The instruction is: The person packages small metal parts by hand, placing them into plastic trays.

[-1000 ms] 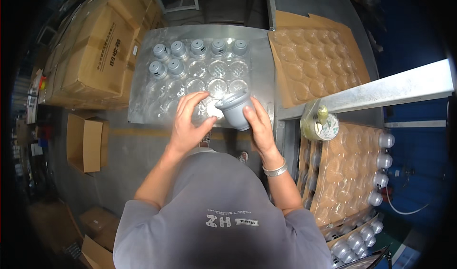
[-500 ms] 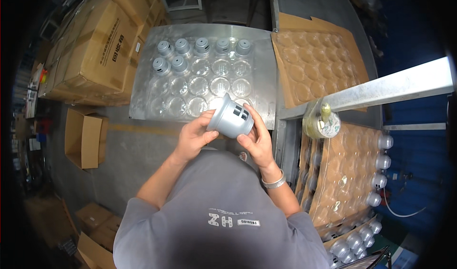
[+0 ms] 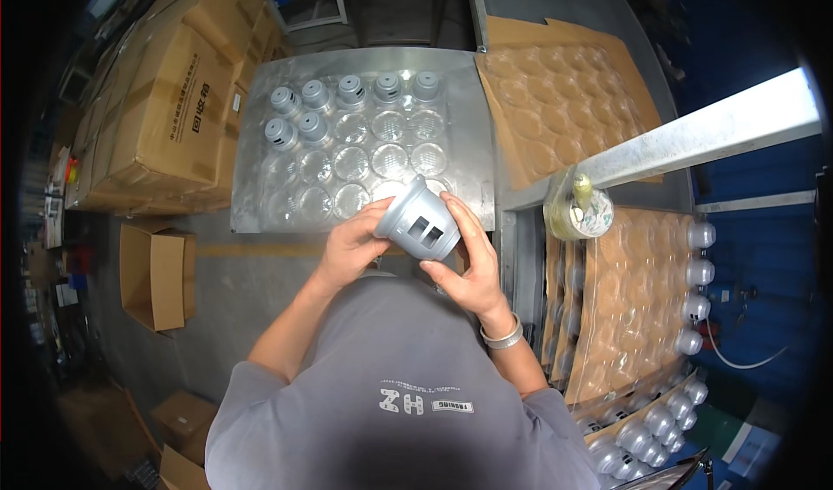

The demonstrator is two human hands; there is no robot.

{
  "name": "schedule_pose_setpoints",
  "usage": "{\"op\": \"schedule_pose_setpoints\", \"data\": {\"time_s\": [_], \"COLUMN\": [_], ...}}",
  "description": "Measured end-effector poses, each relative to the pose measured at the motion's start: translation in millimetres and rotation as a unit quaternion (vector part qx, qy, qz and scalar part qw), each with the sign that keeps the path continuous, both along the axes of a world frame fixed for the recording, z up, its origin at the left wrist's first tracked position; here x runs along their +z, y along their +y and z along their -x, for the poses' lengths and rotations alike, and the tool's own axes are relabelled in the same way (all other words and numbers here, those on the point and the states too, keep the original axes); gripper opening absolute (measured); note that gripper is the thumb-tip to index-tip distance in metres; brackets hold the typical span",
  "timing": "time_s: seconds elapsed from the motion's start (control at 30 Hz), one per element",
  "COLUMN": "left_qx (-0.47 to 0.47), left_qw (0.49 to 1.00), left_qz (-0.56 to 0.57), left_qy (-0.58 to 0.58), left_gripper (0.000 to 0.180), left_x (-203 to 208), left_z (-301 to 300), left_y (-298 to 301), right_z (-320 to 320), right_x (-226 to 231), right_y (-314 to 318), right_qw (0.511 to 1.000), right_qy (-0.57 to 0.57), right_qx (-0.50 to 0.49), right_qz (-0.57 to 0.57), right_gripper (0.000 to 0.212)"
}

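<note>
Between my two hands I hold a grey cup-shaped housing (image 3: 423, 221) tilted on its side, its flared rim up and to the left and dark rectangular slots facing me. My left hand (image 3: 354, 240) grips it by the rim with fingers and thumb. Around its narrower end lie the fingers and thumb of my right hand (image 3: 468, 260). Ahead, on a metal table (image 3: 252, 173), rests a clear plastic tray (image 3: 382, 162) with round pockets. Several similar grey housings (image 3: 350, 92) stand in its two far rows.
Brown cardboard and another clear pocketed tray (image 3: 560, 104) lie to the right. A white metal beam (image 3: 694, 138) crosses there, with a tape roll (image 3: 593, 215) hanging beside it. Stacked filled trays (image 3: 638, 303) stand lower right. Large cartons (image 3: 165, 99) and an open box (image 3: 154, 277) are left.
The housing has been turned in my hands, so its slots now face me more squarely. My right fingers have shifted along its side. The whole view has moved slightly.
</note>
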State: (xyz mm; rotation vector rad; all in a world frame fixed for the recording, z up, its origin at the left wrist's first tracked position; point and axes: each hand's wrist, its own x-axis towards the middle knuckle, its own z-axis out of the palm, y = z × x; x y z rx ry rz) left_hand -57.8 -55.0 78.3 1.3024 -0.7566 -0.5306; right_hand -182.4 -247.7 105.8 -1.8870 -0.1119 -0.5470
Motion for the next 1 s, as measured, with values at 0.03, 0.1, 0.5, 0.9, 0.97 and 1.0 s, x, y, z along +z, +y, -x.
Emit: {"op": "schedule_pose_setpoints", "data": {"time_s": [0.03, 0.1, 0.5, 0.9, 0.97, 1.0], "left_qx": [-0.002, -0.003, 0.033, 0.005, 0.004, 0.007], "left_qw": [1.000, 1.000, 0.994, 0.990, 0.990, 0.991], "left_qz": [0.000, -0.015, -0.071, -0.063, -0.073, -0.083], "left_qy": [0.000, -0.009, -0.073, -0.127, -0.117, -0.107], "left_gripper": [0.018, 0.018, 0.022, 0.013, 0.014, 0.014], "left_x": [-0.4, -1.0, 18.1, 22.0, 27.8, 29.3], "left_z": [-0.3, -0.8, 0.2, 5.0, 7.0, 8.6], "left_y": [0.2, 0.7, -11.9, -3.7, -3.0, -2.1], "right_z": [1.9, 4.7, 11.2, 15.9, 18.7, 19.1], "right_x": [2.9, 4.0, -2.2, -0.8, -11.7, -11.3], "right_y": [1.3, 1.6, 2.1, 5.2, 3.2, 3.5], "right_qw": [0.998, 0.992, 0.911, 0.899, 0.919, 0.918], "right_qy": [0.029, 0.058, 0.119, 0.182, 0.179, 0.180], "right_qx": [0.004, 0.005, 0.022, -0.013, -0.032, -0.033], "right_qz": [-0.055, -0.109, -0.394, -0.399, -0.350, -0.351], "right_gripper": [0.081, 0.080, 0.076, 0.064, 0.061, 0.061]}}
